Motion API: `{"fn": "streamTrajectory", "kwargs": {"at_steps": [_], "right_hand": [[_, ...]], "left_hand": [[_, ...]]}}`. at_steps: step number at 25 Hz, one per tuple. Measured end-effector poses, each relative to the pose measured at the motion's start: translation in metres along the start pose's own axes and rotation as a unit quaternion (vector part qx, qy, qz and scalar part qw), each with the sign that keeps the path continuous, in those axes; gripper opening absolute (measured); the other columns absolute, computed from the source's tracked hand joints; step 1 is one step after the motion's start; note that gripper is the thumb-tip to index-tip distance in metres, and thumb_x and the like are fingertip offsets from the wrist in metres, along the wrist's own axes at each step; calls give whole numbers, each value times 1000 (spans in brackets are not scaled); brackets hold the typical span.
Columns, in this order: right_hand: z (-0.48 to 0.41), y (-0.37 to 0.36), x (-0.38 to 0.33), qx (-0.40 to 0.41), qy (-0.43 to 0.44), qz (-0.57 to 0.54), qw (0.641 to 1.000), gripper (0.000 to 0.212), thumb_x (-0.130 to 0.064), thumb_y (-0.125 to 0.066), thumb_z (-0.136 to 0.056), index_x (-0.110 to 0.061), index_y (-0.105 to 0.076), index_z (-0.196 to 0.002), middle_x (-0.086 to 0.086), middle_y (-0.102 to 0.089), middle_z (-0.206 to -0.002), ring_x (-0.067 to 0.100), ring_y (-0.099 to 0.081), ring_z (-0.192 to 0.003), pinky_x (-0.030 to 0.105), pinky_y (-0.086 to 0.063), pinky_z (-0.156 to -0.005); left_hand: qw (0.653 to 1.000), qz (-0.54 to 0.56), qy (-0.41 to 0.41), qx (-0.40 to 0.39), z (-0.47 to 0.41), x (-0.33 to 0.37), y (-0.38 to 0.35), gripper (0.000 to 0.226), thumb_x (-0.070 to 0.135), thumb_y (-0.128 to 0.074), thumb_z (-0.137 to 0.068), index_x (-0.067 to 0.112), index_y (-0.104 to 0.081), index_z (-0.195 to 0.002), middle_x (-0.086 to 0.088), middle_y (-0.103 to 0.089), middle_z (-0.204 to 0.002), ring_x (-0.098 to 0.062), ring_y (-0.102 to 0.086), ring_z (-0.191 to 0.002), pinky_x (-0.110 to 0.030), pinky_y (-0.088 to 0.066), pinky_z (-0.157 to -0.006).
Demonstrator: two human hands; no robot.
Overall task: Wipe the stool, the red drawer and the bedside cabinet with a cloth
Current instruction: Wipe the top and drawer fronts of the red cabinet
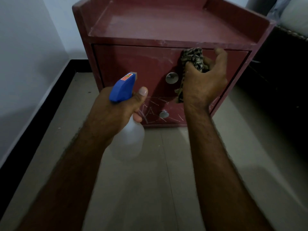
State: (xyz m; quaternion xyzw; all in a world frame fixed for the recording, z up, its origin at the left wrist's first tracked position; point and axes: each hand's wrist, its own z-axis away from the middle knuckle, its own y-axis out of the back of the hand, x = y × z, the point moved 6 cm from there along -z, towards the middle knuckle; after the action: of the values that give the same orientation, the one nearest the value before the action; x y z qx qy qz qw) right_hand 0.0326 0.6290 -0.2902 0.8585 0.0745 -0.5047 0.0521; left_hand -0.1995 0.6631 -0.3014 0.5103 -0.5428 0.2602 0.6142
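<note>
A red bedside cabinet [166, 29] stands on the floor ahead of me. Its upper red drawer [133, 64] has a round metal knob [172, 78]. My right hand [202, 80] grips a patterned brown and black cloth [194, 58] and presses it against the upper right part of that drawer front. My left hand [116, 112] holds a translucent spray bottle [130, 140] with a blue trigger head [123, 88], nozzle pointing at the drawer. The lower drawer [166, 110] shows white scratch marks and a smaller knob [164, 113]. No stool is in view.
A white wall [25, 55] with a black skirting board [33, 130] runs along the left. A dark bed frame [280, 80] stands close to the cabinet's right side. Grey floor tiles [158, 180] stretch toward me.
</note>
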Motion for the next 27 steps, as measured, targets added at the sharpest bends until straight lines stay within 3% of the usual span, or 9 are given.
{"fn": "streamTrajectory", "kwargs": {"at_steps": [2,7,12,17,22,27], "right_hand": [[3,-5,-4,4,6,-2,1000,56,-17,-81,-80,-20,-63,-133,-15,-73,-92,-11,-66,-71,12,-55,-56],[15,-19,-13,-46,31,-10,998,60,-19,-81,-79,-20,-61,-136,-12,-75,-97,-1,-71,-76,30,-63,-61],[12,-14,-9,-6,-2,-2,1000,58,-17,-79,-79,-22,-62,-134,-15,-72,-90,-2,-69,-72,32,-62,-58],[28,-29,-22,-61,33,2,998,63,-22,-81,-78,-22,-61,-138,-12,-74,-94,1,-70,-76,33,-63,-62],[17,-17,-10,-17,-9,-8,1000,62,-17,-80,-78,-21,-61,-137,-13,-73,-91,-2,-70,-72,32,-63,-59],[41,-40,-32,-62,35,-11,997,62,-19,-81,-78,-20,-63,-137,-13,-74,-93,2,-70,-76,33,-63,-65]], "left_hand": [[1000,-2,-1,-2,0,1,0,18,56,-61,-87,41,-52,-85,-15,-71,-81,-29,-73,-72,-56,-58,-87],[1000,-15,-3,-1,1,1,2,18,55,-59,-89,41,-49,-84,-16,-71,-85,-26,-74,-73,-53,-58,-88],[1000,-4,2,3,0,1,8,18,55,-60,-88,43,-47,-83,-15,-70,-85,-27,-74,-74,-51,-58,-90],[1000,-7,14,8,2,-1,12,21,56,-60,-86,42,-46,-82,-20,-70,-90,-26,-74,-73,-51,-58,-91],[1000,9,14,18,2,-5,19,20,57,-63,-86,42,-50,-85,-18,-70,-87,-32,-73,-75,-55,-57,-92],[999,15,24,20,2,-11,24,22,60,-62,-81,42,-50,-84,-11,-70,-81,-32,-73,-75,-56,-56,-93]]}}
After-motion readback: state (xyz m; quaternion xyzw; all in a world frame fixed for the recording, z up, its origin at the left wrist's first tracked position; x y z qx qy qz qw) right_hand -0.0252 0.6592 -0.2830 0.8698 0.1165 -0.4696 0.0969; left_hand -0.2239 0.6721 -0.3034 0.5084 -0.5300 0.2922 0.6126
